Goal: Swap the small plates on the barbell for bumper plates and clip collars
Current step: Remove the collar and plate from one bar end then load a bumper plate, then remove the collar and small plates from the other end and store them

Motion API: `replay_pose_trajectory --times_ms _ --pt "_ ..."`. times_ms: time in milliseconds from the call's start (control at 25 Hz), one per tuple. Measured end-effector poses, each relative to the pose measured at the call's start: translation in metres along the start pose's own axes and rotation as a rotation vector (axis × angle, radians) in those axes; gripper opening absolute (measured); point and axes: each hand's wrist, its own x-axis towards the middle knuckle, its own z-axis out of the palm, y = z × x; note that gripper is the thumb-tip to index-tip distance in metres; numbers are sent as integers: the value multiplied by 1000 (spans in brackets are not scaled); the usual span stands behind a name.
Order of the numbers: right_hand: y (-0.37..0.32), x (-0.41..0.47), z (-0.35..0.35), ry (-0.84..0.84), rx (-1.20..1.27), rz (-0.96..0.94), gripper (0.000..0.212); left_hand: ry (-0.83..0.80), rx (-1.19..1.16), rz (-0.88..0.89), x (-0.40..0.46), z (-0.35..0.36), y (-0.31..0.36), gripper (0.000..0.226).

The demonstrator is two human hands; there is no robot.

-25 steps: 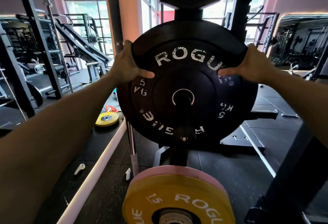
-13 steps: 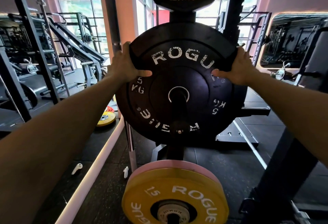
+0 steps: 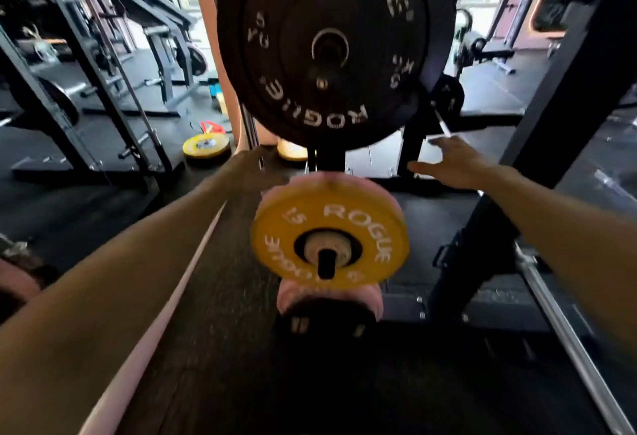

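Observation:
A black ROGUE 5 kg bumper plate (image 3: 331,45) hangs on a storage peg at the top of the head view. Below it a yellow ROGUE plate (image 3: 329,241) sits on a lower peg with a pink plate (image 3: 344,183) right behind it. My left hand (image 3: 255,166) is low, under the black plate's lower left edge and beside the pink plate; it is blurred and I see nothing in it. My right hand (image 3: 448,162) hovers under the black plate's lower right with fingers spread, holding nothing.
Two small yellow plates (image 3: 205,145) (image 3: 292,152) lie on the black floor by a red clip (image 3: 213,126). Further pink and black plates (image 3: 327,300) hang below. A black rack upright (image 3: 551,124) and a steel bar (image 3: 568,331) stand at right.
Both hands have let go of the black bumper plate and dropped below it. The camera has tilted down and moved closer.

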Motion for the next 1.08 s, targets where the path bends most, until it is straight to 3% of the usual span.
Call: replay_pose_trajectory --times_ms 120,200,280,560,840,1080 --pt "22 -74 64 -164 76 75 105 -209 -23 -94 -67 68 -19 78" --pt "39 -125 108 -262 117 120 93 -339 -72 -128 -112 114 -32 64" --pt "58 -176 153 -372 95 199 81 -469 -84 -130 -158 159 -43 66" --pt "106 -407 285 -699 255 590 79 -992 61 -193 -322 280 -89 68" --pt "121 -618 331 -593 445 970 63 -1290 302 15 -424 341 -64 75" --pt "163 -732 321 -431 648 1229 44 -1414 490 245 -472 403 34 71"
